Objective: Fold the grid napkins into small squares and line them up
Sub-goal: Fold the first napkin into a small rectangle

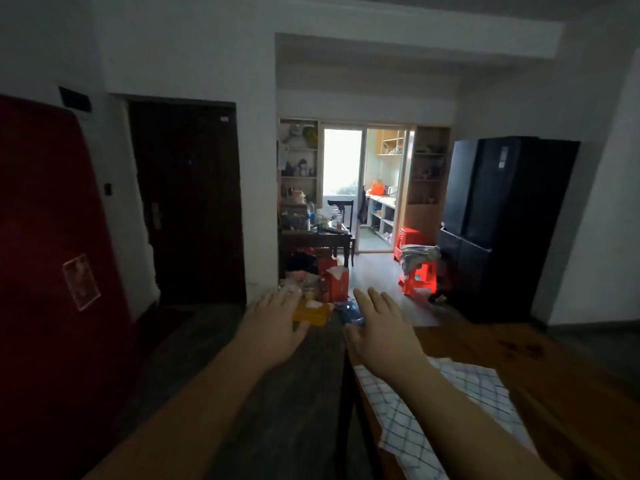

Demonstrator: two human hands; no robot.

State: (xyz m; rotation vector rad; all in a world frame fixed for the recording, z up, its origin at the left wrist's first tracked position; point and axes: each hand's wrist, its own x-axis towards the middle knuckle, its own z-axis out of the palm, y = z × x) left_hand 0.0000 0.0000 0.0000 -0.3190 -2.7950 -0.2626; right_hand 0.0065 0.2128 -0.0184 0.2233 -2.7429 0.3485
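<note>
A white napkin with a dark grid pattern [460,407] lies spread flat on the wooden table [540,368] at the lower right, its near part passing under my right forearm. My left hand [275,322] is stretched forward in the air, fingers straight, holding nothing, to the left of the table edge. Held out beside it, my right hand [379,330] hovers above the table's far left corner with straight fingers and nothing in it. Neither hand touches the napkin.
A red panel [52,237] leans at the left beside a dark door [188,202]. Ahead on the floor lie bags and boxes [322,289], with red stools [417,271] and a black fridge [498,223] at the right. A bright kitchen doorway is at the far end.
</note>
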